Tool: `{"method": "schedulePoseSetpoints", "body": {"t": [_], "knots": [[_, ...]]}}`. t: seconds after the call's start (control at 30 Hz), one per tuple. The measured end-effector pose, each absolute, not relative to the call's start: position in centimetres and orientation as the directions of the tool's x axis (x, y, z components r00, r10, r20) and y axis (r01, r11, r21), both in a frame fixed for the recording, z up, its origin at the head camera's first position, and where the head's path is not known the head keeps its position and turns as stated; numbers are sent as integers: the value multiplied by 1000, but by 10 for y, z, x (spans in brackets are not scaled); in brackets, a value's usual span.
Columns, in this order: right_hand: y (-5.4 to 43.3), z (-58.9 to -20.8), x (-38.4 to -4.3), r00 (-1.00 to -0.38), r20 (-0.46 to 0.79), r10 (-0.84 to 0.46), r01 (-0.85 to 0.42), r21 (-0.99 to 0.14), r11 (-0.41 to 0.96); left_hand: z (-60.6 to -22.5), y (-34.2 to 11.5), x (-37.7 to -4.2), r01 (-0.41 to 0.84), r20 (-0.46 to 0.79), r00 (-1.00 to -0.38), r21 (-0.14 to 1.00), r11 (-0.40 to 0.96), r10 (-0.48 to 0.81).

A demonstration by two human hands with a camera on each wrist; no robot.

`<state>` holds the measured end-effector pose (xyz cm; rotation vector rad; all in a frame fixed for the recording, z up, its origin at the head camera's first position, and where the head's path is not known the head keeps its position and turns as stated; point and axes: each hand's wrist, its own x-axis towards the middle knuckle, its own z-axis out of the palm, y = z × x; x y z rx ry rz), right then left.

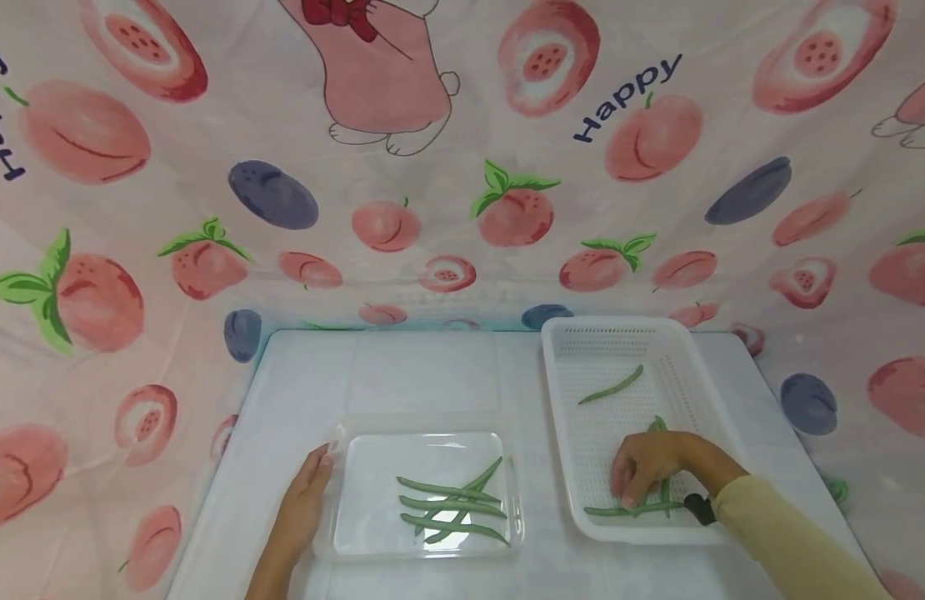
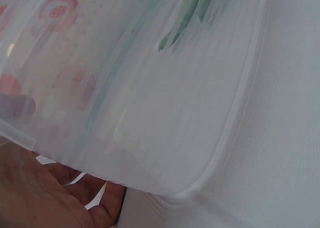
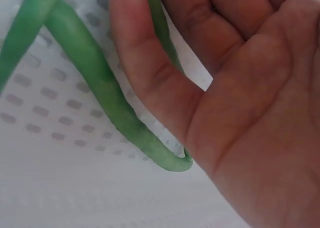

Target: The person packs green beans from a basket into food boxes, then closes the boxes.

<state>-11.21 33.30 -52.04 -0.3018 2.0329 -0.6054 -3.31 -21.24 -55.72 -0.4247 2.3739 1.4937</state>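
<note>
A clear plastic container (image 1: 417, 550) stands on the table with several green beans (image 1: 451, 504) crossed over one another in its right half. At its left side, my left hand (image 1: 301, 500) holds the edge, fingers bent against the wall in the left wrist view. My right hand (image 1: 646, 467) is down inside a white perforated basket (image 1: 556, 417), fingertips at a green bean (image 1: 601, 511) near the front. More beans lie around and under that hand; a bean (image 3: 107, 88) runs beside the thumb in the right wrist view, where the fingertips are cut off.
Toward the basket's back lies a single green bean (image 1: 612, 387). The white table (image 1: 305, 375) meets a fruit-print cloth (image 1: 432, 192) at the back and sides. A narrow strip of table separates container and basket. A dark band (image 1: 700, 508) sits at my right wrist.
</note>
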Motion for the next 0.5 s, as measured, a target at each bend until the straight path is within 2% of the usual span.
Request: {"method": "schedulePoseSetpoints", "body": {"t": [0.2,0.5], "knots": [[330,-524,-110,-499,-757,-422,35,-504,863,-557,-213,-32,-403,-404,-911,819,410,-88],[328,-521,-111,-442,-803,-400,94,-485,869,-556,-213,-31,-400,-400,-912,826,397,-87]]}}
